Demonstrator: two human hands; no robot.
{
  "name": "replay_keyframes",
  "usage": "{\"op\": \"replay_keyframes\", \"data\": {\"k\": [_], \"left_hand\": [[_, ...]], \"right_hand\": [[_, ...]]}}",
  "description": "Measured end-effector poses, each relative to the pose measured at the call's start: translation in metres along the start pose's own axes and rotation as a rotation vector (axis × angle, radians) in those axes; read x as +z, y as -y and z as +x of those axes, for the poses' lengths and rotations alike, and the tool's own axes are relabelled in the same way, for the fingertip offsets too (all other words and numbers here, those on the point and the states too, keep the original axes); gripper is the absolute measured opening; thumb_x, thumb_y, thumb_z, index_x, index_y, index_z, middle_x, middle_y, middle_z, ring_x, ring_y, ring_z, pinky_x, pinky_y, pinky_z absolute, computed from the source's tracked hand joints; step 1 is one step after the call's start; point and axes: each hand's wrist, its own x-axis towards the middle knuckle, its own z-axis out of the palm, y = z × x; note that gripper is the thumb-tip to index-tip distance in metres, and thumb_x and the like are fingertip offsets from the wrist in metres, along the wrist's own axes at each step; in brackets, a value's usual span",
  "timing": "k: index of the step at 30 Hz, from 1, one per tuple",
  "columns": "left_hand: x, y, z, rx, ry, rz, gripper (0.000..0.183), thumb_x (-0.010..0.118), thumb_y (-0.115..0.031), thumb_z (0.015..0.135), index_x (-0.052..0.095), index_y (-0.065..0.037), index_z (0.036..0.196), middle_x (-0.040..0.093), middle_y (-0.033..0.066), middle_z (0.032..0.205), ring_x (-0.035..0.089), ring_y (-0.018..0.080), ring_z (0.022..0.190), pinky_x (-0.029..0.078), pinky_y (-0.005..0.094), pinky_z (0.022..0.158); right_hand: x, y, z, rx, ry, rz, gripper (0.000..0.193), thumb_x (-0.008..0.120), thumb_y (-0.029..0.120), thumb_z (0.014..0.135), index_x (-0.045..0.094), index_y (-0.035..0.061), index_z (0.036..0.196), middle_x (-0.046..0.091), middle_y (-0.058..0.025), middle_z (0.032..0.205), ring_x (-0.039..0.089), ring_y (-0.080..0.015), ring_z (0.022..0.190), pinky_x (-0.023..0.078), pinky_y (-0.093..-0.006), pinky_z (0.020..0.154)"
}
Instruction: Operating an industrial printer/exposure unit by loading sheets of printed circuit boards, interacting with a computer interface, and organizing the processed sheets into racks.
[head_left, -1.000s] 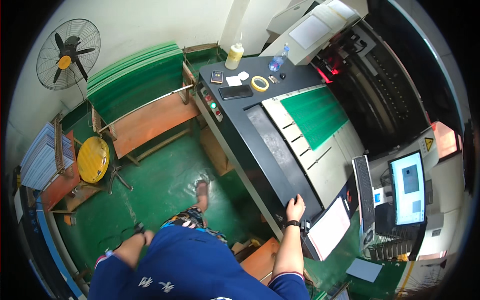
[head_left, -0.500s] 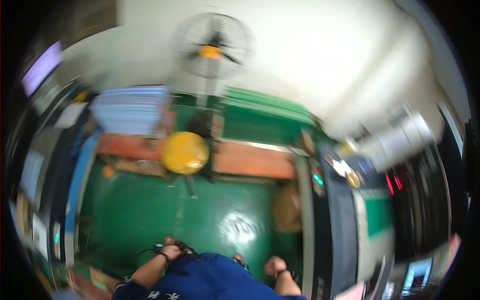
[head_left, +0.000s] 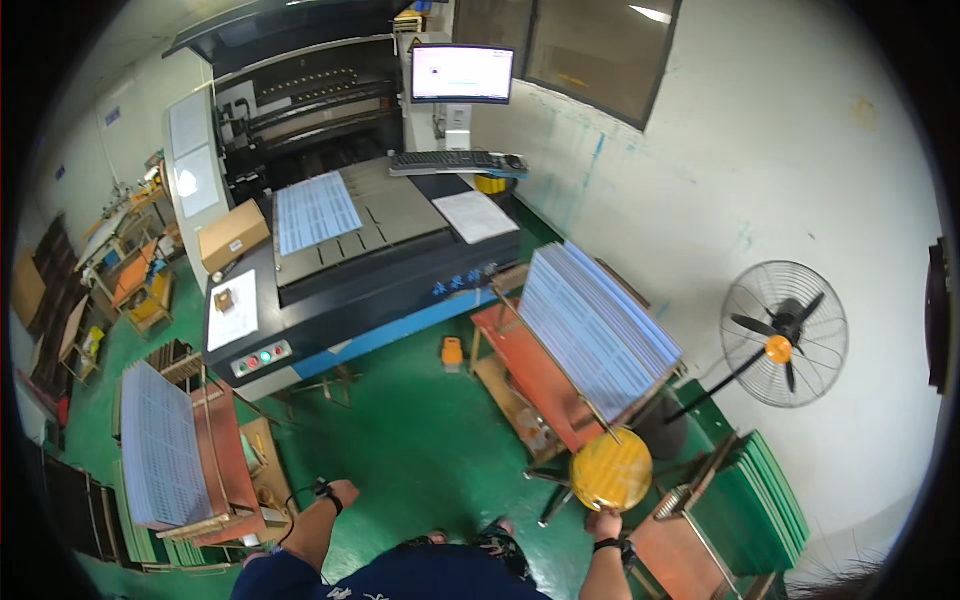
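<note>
Out over the green floor, my left hand hangs low with its fingers loosely curled and nothing seen in them. A black strap with a small dark device circles that wrist. At the near edge of a round yellow stool is my right hand. Its fingers are largely hidden, and whether it touches the stool cannot be made out. That wrist also wears a dark band. The stool stands on dark legs beside an orange rack holding a stack of blue-white printed panels.
A large machine with a panel on its bed stands ahead, below a monitor. Another rack of panels is at left. Green boards lean at right, near a standing fan. A small orange object lies on the floor.
My view has swung right round toward the machine, which now fills the upper left. The fan and stool have shifted right in view. My right hand now appears beside the stool.
</note>
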Motion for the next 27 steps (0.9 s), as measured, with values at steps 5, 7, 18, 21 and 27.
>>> {"op": "replay_keyframes", "data": {"k": [5,7,18,21,27], "left_hand": [[-0.003,0.028,-0.052,-0.809,-0.009,-0.822,0.039,0.049,-0.033,0.079,0.066,-0.002,0.094,0.064,0.0197,0.1,0.061,0.0329,0.096,0.048,0.0416,0.084],[0.063,0.022,-0.089,-1.025,0.132,-0.85,0.036,0.05,-0.033,0.08,0.068,-0.005,0.095,0.064,0.0192,0.102,0.059,0.0328,0.103,0.046,0.0399,0.087],[0.001,-0.079,0.055,-0.82,0.029,-1.112,0.04,0.053,-0.039,0.078,0.067,-0.008,0.1,0.064,0.019,0.105,0.061,0.0342,0.098,0.047,0.0426,0.084],[-0.073,-0.067,0.095,-0.922,0.031,-1.005,0.037,0.056,-0.036,0.079,0.067,-0.007,0.1,0.067,0.0147,0.096,0.064,0.0317,0.089,0.05,0.0385,0.08],[-0.202,0.024,0.147,-0.879,-0.572,-1.217,0.029,0.059,-0.03,0.082,0.067,-0.005,0.097,0.068,0.014,0.088,0.066,0.0264,0.082,0.051,0.0358,0.075]], "right_hand": [[0.052,-0.05,0.118,0.065,0.445,-1.305,0.025,0.046,0.024,0.088,0.062,0.0052,0.086,0.067,-0.0093,0.085,0.065,-0.0232,0.079,0.05,-0.0455,0.06],[0.111,-0.086,0.172,0.182,0.801,-1.254,0.027,0.042,0.023,0.09,0.06,0.0042,0.097,0.066,-0.0106,0.096,0.064,-0.0247,0.086,0.051,-0.0483,0.07],[0.404,0.157,0.259,-0.549,1.094,-1.524,0.013,0.054,0.019,0.083,0.062,0.0127,0.091,0.06,-0.0033,0.073,0.057,-0.0165,0.054,0.044,-0.0339,0.043],[0.532,0.253,0.211,-0.097,0.964,-0.772,0.021,0.047,0.015,0.089,0.06,0.0073,0.103,0.063,-0.0064,0.082,0.061,-0.0155,0.064,0.048,-0.0276,0.051],[0.696,0.323,0.102,-0.153,1.134,-0.604,0.023,0.054,0.014,0.087,0.058,0.0053,0.108,0.063,-0.0077,0.095,0.063,-0.0177,0.077,0.051,-0.0286,0.063]]}}
